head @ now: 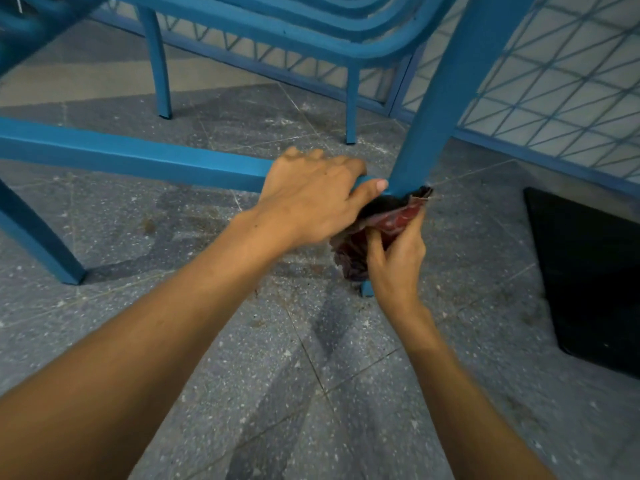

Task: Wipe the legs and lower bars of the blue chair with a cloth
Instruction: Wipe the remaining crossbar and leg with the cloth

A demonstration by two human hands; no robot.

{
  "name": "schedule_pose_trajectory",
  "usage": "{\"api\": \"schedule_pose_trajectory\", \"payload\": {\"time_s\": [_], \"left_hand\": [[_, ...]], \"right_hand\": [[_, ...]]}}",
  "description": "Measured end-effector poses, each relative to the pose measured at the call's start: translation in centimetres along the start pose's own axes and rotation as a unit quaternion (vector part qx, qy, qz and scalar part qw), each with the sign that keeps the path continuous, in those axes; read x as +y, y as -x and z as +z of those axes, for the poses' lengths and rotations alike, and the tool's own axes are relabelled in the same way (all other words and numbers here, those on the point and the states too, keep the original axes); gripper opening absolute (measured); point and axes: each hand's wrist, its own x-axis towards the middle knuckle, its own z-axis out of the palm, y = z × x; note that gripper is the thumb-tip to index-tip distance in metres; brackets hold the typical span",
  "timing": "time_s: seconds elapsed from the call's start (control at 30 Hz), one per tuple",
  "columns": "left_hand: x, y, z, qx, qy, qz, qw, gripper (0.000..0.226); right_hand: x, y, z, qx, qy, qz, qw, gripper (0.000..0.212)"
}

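blue chair leg [440, 109], long axis running from upper right down to its foot [367, 291] on the speckled grey floor [277, 375]. lower bar [138, 157] runs from the left edge rightward to meet this leg. left hand [311, 206] curls over the bar's right end, thumb against the joint. right hand [398, 258] clutches a dark red cloth [381, 223], bunched against the leg's lower part, just under the joint. black mat [588, 271] lies at right.
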Motion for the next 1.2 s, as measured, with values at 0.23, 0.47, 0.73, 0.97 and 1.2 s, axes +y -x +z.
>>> {"api": "schedule_pose_trajectory", "payload": {"time_s": [0.23, 0.47, 0.73, 0.97, 1.2], "left_hand": [[-0.3, 0.2, 0.0, 0.021, -0.001, 0.019, 1.0, 0.049], [-0.3, 0.1, -0.6, -0.011, -0.002, 0.021, 1.0, 0.053], [1.7, -2.3, -0.4, -0.071, -0.037, 0.089, 0.993, 0.061], [2.1, -1.8, 0.4, -0.008, -0.084, 0.061, 0.995, 0.071], [2.9, -1.5, 0.4, -0.001, -0.099, 0.011, 0.995, 0.069]], "right_hand": [[5.9, 2.0, -2.9, -0.169, 0.102, 0.025, 0.98, 0.041], [10.6, 4.4, -7.0, -0.055, -0.097, 0.288, 0.951, 0.037], [10.0, 7.1, -1.2, -0.137, -0.041, 0.34, 0.929, 0.025], [8.7, 5.2, 0.0, -0.068, -0.041, 0.246, 0.966, 0.034], [8.5, 3.9, -1.3, -0.108, -0.036, 0.163, 0.98, 0.043]]}}
